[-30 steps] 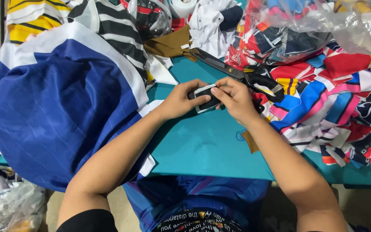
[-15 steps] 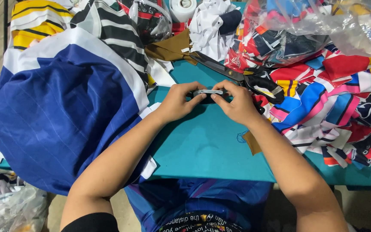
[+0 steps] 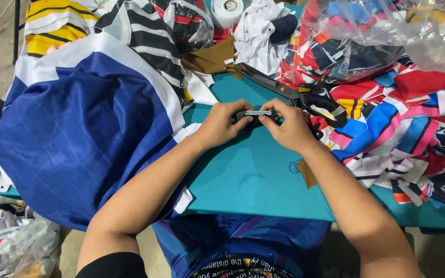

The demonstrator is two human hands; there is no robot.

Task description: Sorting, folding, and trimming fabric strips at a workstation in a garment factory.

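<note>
Blue pinstriped cloth (image 3: 78,139) heaped over tabletop's (image 3: 253,180) left edge; bare teal patch near front edge. Mid-tabletop: L hand (image 3: 222,123) & R hand (image 3: 290,126) both pinching small dark folded strip (image 3: 257,114), now flatter than 1 s ago. Black scissors (image 3: 284,91) behind; glossy multicolour scraps (image 3: 403,123) crowding right edge.

Colours, relative to the teal table (image 3: 253,180)
Left: blue pinstriped fabric (image 3: 78,139), white edge. Right: red-blue-pink patterned scraps (image 3: 403,118). Behind: black-white striped cloth (image 3: 145,41).
</note>
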